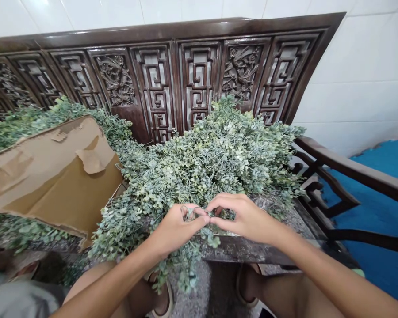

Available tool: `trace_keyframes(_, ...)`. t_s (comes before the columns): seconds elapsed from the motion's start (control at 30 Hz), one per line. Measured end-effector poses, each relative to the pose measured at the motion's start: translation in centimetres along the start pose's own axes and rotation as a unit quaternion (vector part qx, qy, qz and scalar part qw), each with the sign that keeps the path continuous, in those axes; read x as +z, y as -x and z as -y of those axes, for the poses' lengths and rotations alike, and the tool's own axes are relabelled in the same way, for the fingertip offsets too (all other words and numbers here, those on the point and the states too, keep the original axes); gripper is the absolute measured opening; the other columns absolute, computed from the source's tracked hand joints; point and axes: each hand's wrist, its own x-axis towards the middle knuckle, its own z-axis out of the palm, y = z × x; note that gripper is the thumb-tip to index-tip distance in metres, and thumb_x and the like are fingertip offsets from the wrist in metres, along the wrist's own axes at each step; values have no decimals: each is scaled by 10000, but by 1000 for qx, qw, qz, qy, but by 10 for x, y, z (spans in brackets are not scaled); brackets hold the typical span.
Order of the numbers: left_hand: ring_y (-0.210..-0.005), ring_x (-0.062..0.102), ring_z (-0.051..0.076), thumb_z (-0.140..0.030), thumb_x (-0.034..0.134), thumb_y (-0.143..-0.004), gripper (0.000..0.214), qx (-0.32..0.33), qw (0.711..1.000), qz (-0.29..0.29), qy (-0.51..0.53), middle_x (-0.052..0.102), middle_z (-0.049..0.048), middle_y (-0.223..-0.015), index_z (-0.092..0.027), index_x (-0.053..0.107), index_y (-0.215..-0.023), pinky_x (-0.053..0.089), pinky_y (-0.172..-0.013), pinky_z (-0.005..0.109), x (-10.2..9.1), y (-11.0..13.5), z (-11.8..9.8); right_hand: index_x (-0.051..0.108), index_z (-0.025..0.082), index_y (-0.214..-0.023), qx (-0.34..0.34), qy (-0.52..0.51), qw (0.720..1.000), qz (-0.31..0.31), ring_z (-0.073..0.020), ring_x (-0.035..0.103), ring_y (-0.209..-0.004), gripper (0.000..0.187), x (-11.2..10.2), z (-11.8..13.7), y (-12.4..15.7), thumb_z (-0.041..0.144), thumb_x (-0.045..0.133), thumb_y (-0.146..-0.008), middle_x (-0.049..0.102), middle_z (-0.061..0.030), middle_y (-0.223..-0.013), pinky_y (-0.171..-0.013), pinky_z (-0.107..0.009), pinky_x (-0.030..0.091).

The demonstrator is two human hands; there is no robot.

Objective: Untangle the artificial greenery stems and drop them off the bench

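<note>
My left hand (177, 227) is closed, with thumb and fingers pinching the thin stem of a leafy artificial plant sprig (185, 265). Its leaves hang below that hand over the front edge of the bench. Fingertip to fingertip with it, my right hand (243, 218) pinches at the same stem, and a thin loop shows by the left fingers. The exact point of grip is too small to make out. Just behind both hands, a big heap of similar grey-green foliage (215, 154) covers the seat.
A torn cardboard sheet (59, 176) lies over the greenery to the left. The dark carved wooden bench (161, 26) backs onto a white tiled wall (361, 66). Its armrest (358, 170) is at right, beside a blue surface (388, 163). Part of another person (23, 300) shows lower left.
</note>
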Motion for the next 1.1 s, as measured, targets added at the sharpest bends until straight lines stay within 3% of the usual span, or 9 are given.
trace_keyframes(0.5,-668,450,125,-320,616,-772,180,-8,997,-66,33,552,-23,-668,-162,671,-707,338,-635,236,5,2,4,699,227,-974,-8,-9,999,-33,-193,642,-852,92,6,9,0,246,636,-910,707,-39,-935,-783,-328,495)
trace_keyframes(0.7,-591,355,104,-220,568,-698,87,20,994,-110,7,422,-55,-580,-170,558,-628,269,-564,235,10,-3,13,656,205,-886,12,12,999,-46,-151,589,-733,111,13,11,-3,118,606,-840,646,3,-810,-697,-271,444)
trace_keyframes(0.9,-581,384,106,-190,563,-657,68,10,991,-120,-54,447,-54,-564,-173,522,-606,287,-563,234,5,-12,19,597,203,-783,29,24,999,-21,-124,536,-652,140,23,15,-2,66,607,-759,597,31,-732,-638,-244,407)
trace_keyframes(1.0,-590,398,110,-208,560,-689,82,-1,996,-79,-38,452,-47,-579,-172,531,-622,299,-563,234,-1,-10,16,612,213,-795,45,34,998,0,-131,570,-672,123,15,16,0,91,601,-788,630,28,-751,-660,-247,429)
trace_keyframes(1.1,-592,420,112,-219,568,-719,77,-31,999,-6,-34,496,-34,-600,-159,600,-684,313,-563,236,1,0,13,631,225,-823,75,68,995,-2,-151,631,-713,106,-7,4,2,129,586,-819,682,16,-793,-680,-257,464)
